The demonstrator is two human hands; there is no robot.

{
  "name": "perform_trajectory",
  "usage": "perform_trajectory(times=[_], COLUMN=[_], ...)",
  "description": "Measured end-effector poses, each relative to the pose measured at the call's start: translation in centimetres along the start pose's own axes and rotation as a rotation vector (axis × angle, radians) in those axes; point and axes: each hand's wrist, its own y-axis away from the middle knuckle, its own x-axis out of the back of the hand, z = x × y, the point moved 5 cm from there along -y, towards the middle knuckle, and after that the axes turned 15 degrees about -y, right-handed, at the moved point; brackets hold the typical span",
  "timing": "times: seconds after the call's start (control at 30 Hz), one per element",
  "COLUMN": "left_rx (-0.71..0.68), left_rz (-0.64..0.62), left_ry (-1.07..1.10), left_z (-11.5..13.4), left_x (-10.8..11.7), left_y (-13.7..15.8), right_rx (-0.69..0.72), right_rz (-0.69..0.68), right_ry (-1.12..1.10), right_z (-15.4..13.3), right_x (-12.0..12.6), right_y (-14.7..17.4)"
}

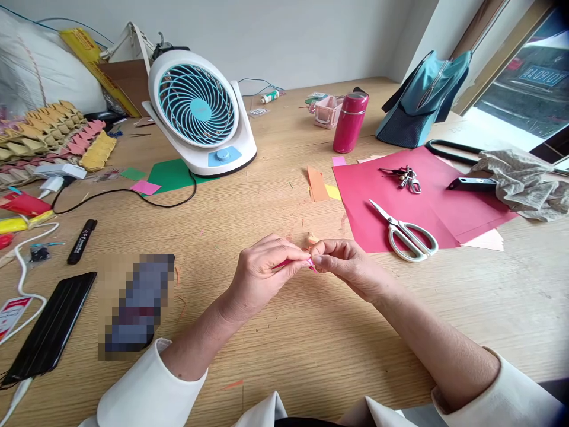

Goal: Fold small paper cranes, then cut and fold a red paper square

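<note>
Both my hands meet over the middle of the wooden table, pinching one small strip of pink paper (312, 265). My left hand (269, 267) has its fingers closed on the strip, most of which they hide. Thumb and forefinger of my right hand (344, 261) grip the strip's other end, so the fingertips of both hands almost touch. Just behind the fingers a small orange paper piece (312, 238) shows, partly covered by my right hand. White-handled scissors (411, 238) lie to the right, on red paper sheets (360, 213), with their blades pointing away to the left.
A white and blue fan (200, 112) stands at the back left, its cord crossing the table. Behind the red sheets are a pink flask (351, 121) and a blue bag (424, 101). Keys (406, 178) lie on the sheets. A marker (82, 242) and a blurred phone (140, 305) lie left.
</note>
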Motion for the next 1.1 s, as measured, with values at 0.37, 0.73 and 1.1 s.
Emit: perform_trajectory(times=[0.37, 0.73, 1.1], left_rx=[-0.023, 0.018, 0.234], left_rz=[0.002, -0.021, -0.081], left_ry=[0.011, 0.034, 0.232], left_z=[0.1, -0.1, -0.7], left_x=[0.1, -0.1, -0.6], left_y=[0.0, -0.2, 0.1], right_rx=[0.019, 0.115, 0.186], right_rz=[0.017, -0.038, 0.026], right_ry=[0.154, 0.317, 0.447], right_z=[-0.7, -1.2, -1.4], right_x=[-0.1, -0.1, -0.3], right_y=[-0.1, 0.2, 0.5])
